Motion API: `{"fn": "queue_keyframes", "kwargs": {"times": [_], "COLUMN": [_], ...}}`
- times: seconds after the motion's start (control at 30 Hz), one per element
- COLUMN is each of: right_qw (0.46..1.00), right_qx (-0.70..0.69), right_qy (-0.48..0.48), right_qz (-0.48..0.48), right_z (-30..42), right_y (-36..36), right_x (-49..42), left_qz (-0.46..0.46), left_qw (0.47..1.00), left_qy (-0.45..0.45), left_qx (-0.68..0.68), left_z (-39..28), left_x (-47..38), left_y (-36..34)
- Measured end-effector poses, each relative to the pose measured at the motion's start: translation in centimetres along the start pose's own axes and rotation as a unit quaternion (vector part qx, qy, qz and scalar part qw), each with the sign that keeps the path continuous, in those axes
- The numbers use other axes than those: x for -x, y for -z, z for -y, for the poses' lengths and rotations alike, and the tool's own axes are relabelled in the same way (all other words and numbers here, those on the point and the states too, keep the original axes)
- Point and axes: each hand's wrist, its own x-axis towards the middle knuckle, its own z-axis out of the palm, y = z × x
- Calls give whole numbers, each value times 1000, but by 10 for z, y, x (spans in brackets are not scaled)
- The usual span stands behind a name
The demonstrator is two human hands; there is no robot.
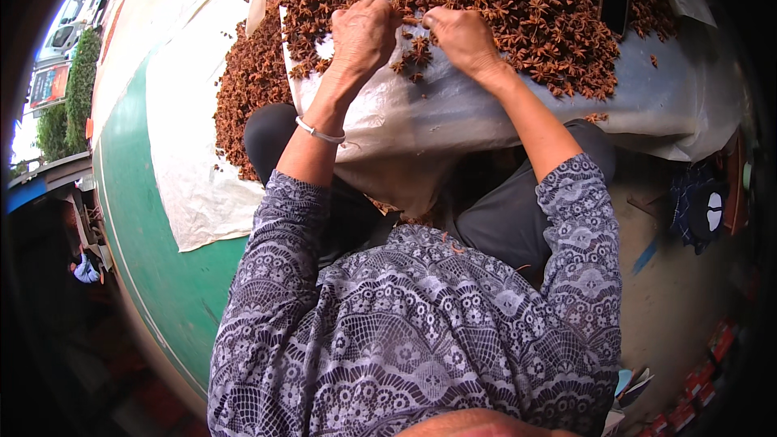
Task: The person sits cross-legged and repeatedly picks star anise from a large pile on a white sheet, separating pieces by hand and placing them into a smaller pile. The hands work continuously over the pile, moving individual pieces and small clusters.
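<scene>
A large heap of dried star anise lies on plastic sheeting over a raised surface in front of me. My left hand, with a white band at the wrist, is curled at the edge of a smaller star anise pile; whether its fingers hold anything is hidden. Across a narrow gap, my right hand has its thumb and fingertips bent together beside the large heap, and I cannot tell if a piece is between them. A few loose star anise lie between the two hands.
A smartphone rests on the heap at the right. Lower left, more star anise lies on a white sheet over the green floor. Dark cloth is at the far right. A distant person shows at the left.
</scene>
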Motion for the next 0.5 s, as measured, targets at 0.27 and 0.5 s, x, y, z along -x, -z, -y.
{"fn": "queue_keyframes", "kwargs": {"times": [0.27, 0.5], "right_qw": [997, 874], "right_qx": [-73, -437], "right_qy": [35, -186], "right_qz": [9, -101], "right_z": [7, -5], "right_y": [0, 10], "right_x": [-2, -6], "left_qz": [60, -71], "left_qw": [989, 994], "left_qy": [11, -87], "left_qx": [136, -8], "left_z": [1, -44], "left_x": [-2, -4], "left_y": [8, 18]}}
